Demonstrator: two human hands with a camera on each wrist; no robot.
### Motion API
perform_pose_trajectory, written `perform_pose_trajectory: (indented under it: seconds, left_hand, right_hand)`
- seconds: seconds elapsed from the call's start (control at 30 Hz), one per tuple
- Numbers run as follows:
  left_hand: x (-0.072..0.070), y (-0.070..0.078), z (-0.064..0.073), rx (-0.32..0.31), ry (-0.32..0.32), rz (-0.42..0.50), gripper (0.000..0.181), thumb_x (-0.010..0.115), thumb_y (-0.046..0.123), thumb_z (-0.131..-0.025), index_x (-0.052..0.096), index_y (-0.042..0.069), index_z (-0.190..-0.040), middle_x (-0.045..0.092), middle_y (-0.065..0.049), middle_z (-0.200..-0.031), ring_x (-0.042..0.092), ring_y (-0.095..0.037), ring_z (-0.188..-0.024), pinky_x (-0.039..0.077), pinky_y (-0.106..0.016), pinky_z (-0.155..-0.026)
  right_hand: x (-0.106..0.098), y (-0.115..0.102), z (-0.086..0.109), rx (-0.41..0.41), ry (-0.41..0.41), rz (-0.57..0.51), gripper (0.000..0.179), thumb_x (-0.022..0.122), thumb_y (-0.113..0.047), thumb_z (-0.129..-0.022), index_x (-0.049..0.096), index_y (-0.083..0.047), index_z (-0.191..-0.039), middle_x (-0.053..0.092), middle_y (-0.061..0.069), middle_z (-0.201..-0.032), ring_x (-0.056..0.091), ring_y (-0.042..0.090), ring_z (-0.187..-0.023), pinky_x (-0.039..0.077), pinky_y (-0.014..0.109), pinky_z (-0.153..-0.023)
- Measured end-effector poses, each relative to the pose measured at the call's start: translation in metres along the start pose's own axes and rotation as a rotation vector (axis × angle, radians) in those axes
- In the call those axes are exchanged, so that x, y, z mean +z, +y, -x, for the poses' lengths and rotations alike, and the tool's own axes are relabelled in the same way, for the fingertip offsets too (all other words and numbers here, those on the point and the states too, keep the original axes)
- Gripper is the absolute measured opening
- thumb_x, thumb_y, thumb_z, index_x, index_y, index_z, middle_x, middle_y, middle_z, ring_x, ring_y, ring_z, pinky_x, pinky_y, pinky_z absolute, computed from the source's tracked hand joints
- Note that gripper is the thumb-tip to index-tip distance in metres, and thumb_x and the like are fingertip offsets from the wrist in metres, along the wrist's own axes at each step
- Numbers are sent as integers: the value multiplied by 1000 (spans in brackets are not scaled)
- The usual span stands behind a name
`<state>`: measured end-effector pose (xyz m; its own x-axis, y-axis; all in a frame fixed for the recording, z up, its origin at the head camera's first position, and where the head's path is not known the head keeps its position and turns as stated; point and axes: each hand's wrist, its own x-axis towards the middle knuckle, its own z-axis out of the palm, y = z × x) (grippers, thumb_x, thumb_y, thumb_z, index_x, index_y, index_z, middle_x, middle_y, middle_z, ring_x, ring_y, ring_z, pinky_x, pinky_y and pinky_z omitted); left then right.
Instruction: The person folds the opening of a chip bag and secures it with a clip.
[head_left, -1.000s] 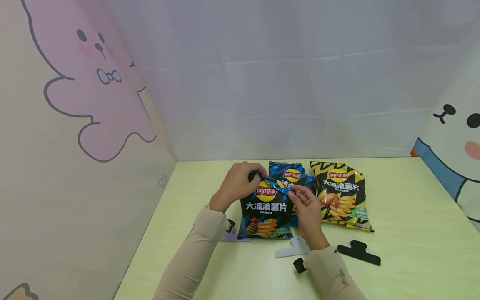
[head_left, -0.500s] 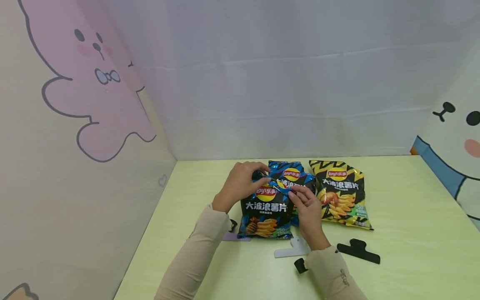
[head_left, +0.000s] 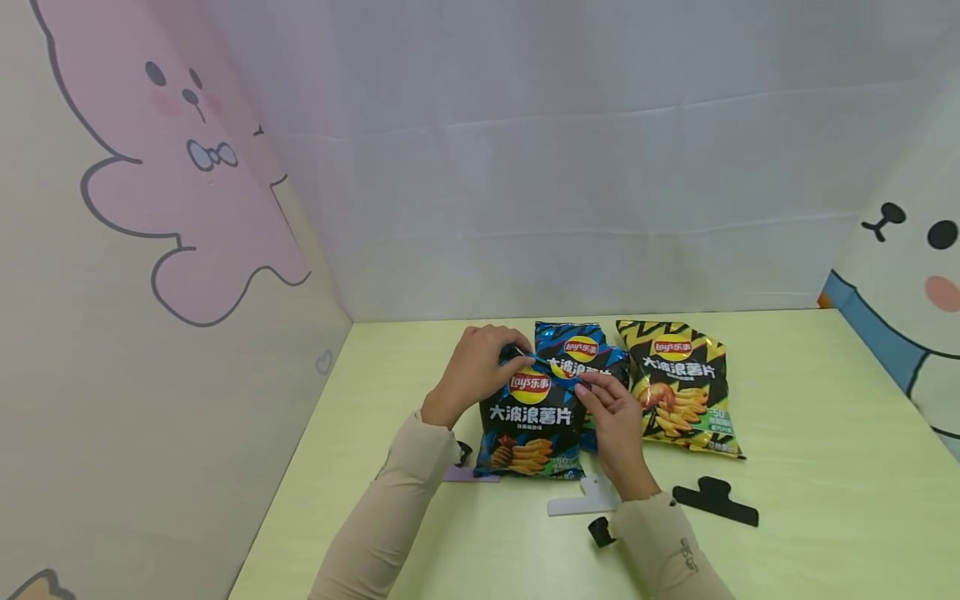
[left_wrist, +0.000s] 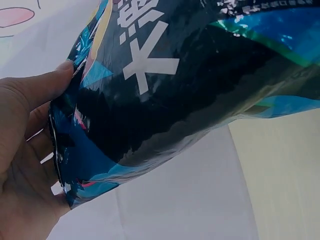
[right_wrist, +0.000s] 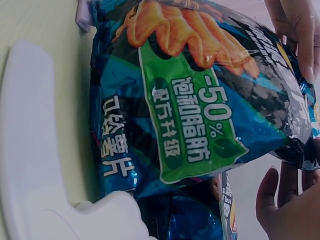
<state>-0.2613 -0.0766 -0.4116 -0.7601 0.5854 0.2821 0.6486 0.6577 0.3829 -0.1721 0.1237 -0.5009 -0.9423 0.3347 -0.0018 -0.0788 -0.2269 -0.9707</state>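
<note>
A blue and black bag of potato chips (head_left: 531, 433) stands upright, its top edge folded over. At the bag's upper left corner, my left hand (head_left: 476, 371) pinches the edge, thumb in front; the left wrist view shows that thumb (left_wrist: 47, 87) on the front with fingers behind. My right hand (head_left: 615, 412) pinches the opposite upper corner between thumb and fingertips. Behind it is a second blue chip bag (head_left: 573, 332), partly hidden. A yellow and black chip bag (head_left: 678, 392) lies to the right.
In front of the bags lie a purple bag clip (head_left: 472, 477), partly covered, a white bag clip (head_left: 583, 500) beside my right forearm, and a black bag clip (head_left: 716, 502) farther right. A pale curtain (head_left: 570, 208) rises behind the yellow-green table (head_left: 825, 433).
The strip along the bag's top edge between my hands looks narrower. My left thumb and fingers have shifted slightly along the edge; my right hand has barely moved.
</note>
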Motion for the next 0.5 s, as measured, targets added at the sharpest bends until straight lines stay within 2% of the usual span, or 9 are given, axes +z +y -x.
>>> perform_pose_trajectory:
  seconds: [0.2, 0.5]
  left_hand:
    - [-2, 1, 3, 21, 7, 38, 15, 75, 28, -102, 80, 15, -109, 80, -1, -111, 70, -24, -101, 47, -52, -106]
    - [-19, 3, 13, 33, 32, 43, 16, 73, 27, -103, 81, 14, -109, 81, -2, -109, 71, -25, -103, 46, -53, -106]
  right_hand:
    - [0, -1, 2, -33, -13, 11, 27, 66, 0, -104, 66, 10, -130, 79, -12, -106, 72, 3, -102, 55, 18, -96]
    - [6, -7, 6, -74, -60, 25, 27, 66, -1, -104, 67, 13, -128, 80, -13, -99, 72, 4, -103, 56, 19, -95]
